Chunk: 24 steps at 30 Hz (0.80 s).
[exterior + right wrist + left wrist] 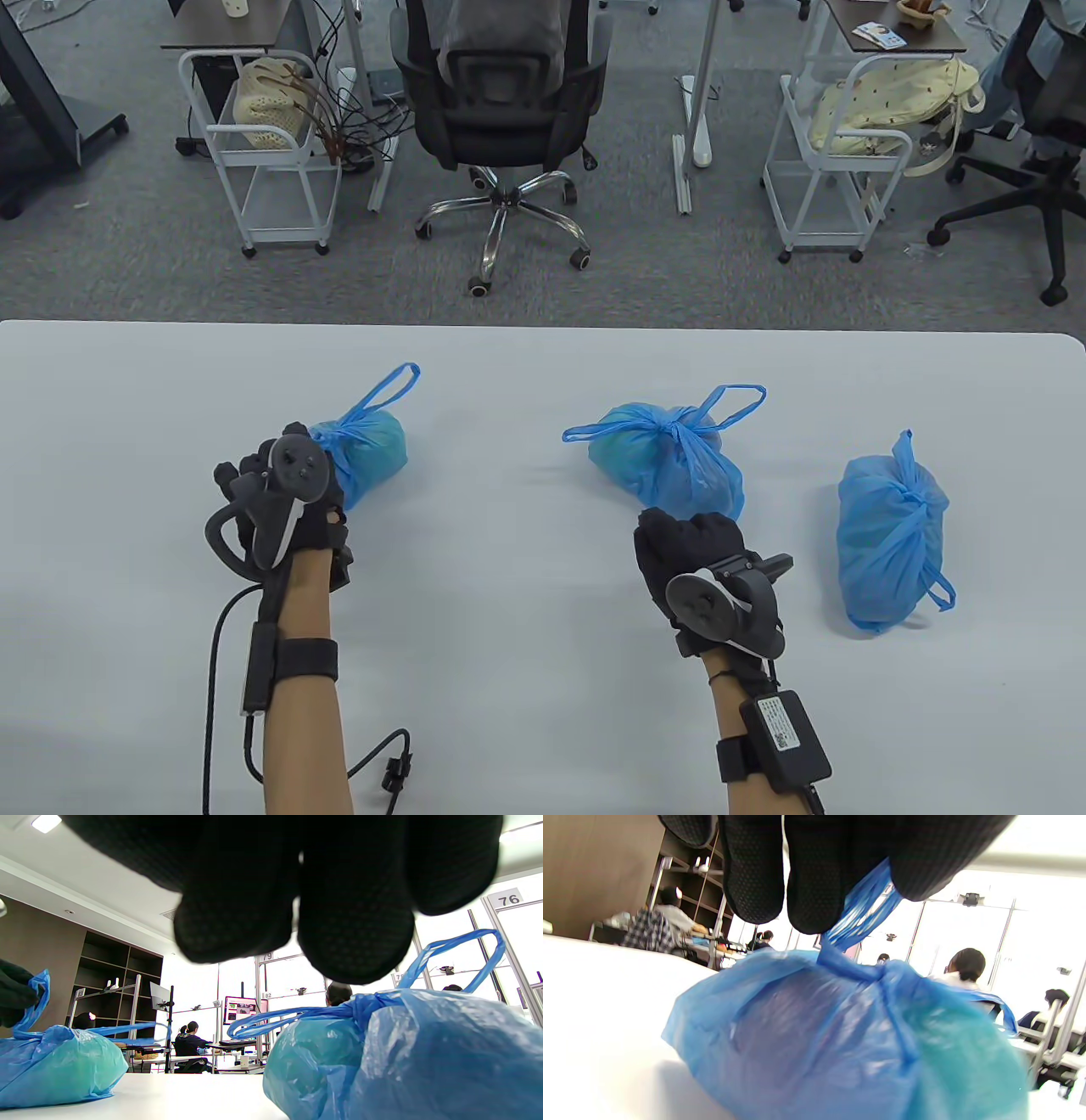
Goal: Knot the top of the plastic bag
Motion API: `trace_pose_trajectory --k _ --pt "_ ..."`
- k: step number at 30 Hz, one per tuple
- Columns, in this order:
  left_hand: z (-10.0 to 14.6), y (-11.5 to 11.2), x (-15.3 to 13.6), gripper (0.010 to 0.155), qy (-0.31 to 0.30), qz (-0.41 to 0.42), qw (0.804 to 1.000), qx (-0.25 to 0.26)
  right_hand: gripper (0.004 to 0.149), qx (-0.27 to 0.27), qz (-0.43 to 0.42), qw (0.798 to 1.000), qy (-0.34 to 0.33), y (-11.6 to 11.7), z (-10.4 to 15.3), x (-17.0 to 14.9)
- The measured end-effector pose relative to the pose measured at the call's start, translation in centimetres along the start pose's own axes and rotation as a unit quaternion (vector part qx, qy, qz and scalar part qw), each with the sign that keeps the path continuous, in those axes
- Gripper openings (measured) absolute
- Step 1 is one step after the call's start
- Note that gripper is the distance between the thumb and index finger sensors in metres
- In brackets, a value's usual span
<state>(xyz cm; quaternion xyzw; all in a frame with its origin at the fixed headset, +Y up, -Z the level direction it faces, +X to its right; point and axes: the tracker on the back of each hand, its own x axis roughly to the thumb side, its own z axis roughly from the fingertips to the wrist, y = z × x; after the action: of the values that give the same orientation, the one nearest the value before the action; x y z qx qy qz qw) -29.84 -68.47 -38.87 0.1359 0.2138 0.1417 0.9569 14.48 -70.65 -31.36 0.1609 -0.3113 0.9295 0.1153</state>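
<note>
1. Two gloved hands come in over the near edge of the white table (526, 730), each with a tracker strapped to its back and a sensor pack on the forearm.
2. Nearest, the right hand (691, 556) hovers with its fingers curled together into a loose fist; nothing shows between them in the right wrist view, where the fingertips (356, 938) hang above the middle bag (666, 458) without touching it.
3. Just beyond that hand, the middle bag lies on the table, blue, its top already knotted, with one handle loop sticking out to the left and another to the right.
4. Off to the right and well apart lies the right bag (891, 535), also blue and knotted at the top, one loop trailing toward the near right.
5. On the left, the left hand (280, 501) is closed on a handle strip of the left bag (373, 454). In the left wrist view the fingertips (814, 899) pinch the blue strip (861, 912) just above the knot, and the strip runs taut down to the bag's gathered top.
6. This left bag rests on the table, touching the hand, with its other loop (392, 389) standing up on the far side.
7. Beyond the far table edge stand an office chair (501, 110) and two white carts (271, 153) on grey carpet.
</note>
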Motion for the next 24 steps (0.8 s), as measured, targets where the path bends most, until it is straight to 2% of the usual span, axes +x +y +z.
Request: trace_pose_trajectory --k 9,13,15,17,20,24 --pt "3.4 11.1 1.1 0.051 -0.058 0.043 0.994 0.079 0.038 0.000 0.005 1.000 0.007 -0.1 0.1 -0.3" --pt "5.6 13.3 2.9 0.052 -0.099 0.052 0.990 0.090 0.038 -0.004 0.007 1.000 0.011 -0.4 0.1 -0.5" --pt "7.0 13.2 4.0 0.052 -0.126 0.054 0.987 0.087 0.038 -0.005 0.007 1.000 0.011 -0.5 0.1 -0.5" --pt "8.8 11.8 5.2 0.052 -0.149 0.064 0.984 0.075 0.038 -0.004 0.008 1.000 0.009 -0.5 0.0 -0.4" --pt "11.8 8.0 7.4 0.054 -0.182 0.065 0.981 0.008 0.038 -0.002 0.009 1.000 0.003 -0.5 0.0 -0.1" --pt "14.4 2.2 8.2 0.057 -0.214 0.079 0.973 -0.045 0.038 -0.004 0.010 1.000 -0.003 -0.7 -0.1 0.5"
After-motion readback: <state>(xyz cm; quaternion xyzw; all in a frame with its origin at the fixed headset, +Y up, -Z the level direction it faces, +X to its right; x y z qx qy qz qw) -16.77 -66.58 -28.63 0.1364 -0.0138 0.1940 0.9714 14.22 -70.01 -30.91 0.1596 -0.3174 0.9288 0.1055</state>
